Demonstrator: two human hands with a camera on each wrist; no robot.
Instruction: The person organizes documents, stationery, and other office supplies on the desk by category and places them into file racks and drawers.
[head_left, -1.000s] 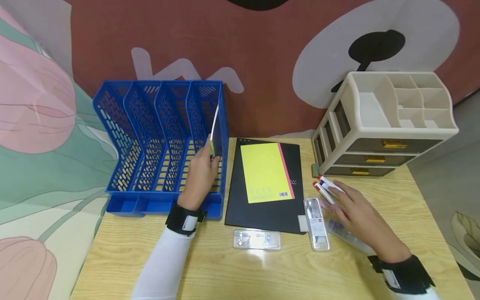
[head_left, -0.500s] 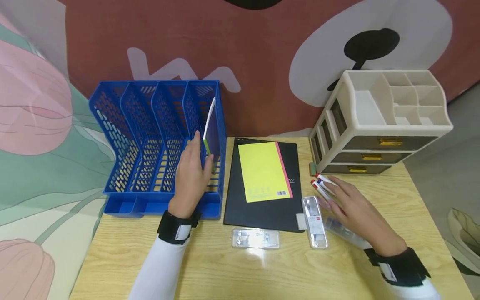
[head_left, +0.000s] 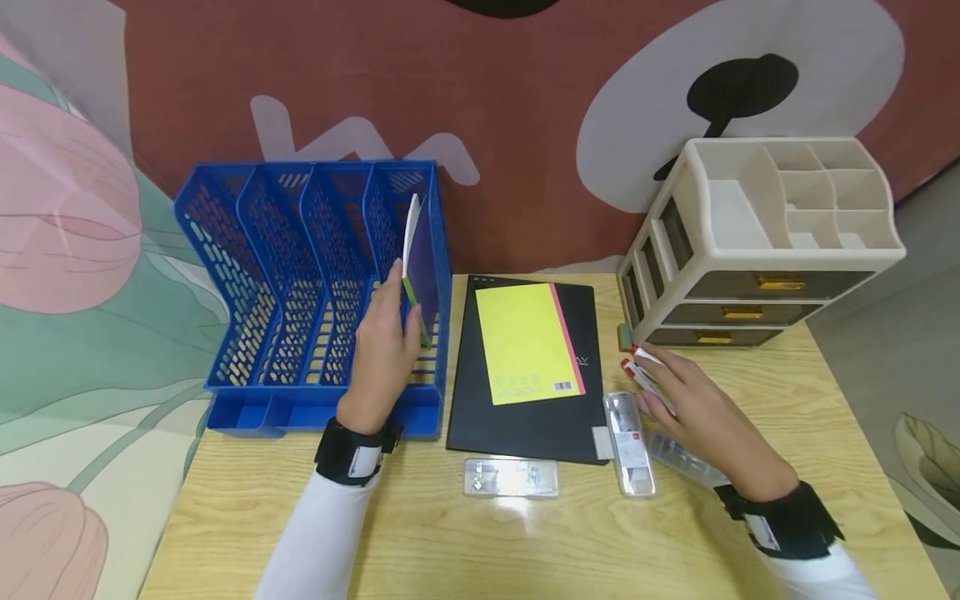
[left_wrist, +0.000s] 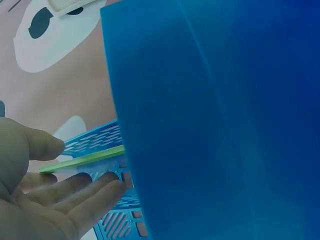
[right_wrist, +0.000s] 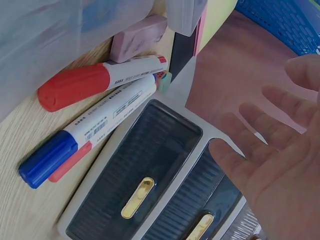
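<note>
My left hand (head_left: 381, 350) is in the front of the right-most slot of the blue file rack (head_left: 341, 379). A thin notebook (head_left: 415, 308) with a green edge and white pages stands tilted in that slot. In the left wrist view, the notebook's green edge (left_wrist: 85, 160) lies between my thumb and extended fingers, without a clear grip. My right hand (head_left: 701, 412) hovers over several markers (head_left: 647, 385), fingers loosely extended. The right wrist view shows a red-capped marker (right_wrist: 75, 87) and a blue-capped marker (right_wrist: 47, 160) lying apart from that hand.
A yellow notebook (head_left: 528, 346) lies on a black folder (head_left: 487, 425). Clear cases (head_left: 512, 478) lie in front and to the right, beside a white eraser (head_left: 602, 443). A green block (head_left: 625, 337) sits by the beige drawer organizer (head_left: 780, 258).
My left hand has loosened from the notebook, its fingers straightening beside it. The notebook's top has tipped leftward. My right hand has shifted slightly left over the markers.
</note>
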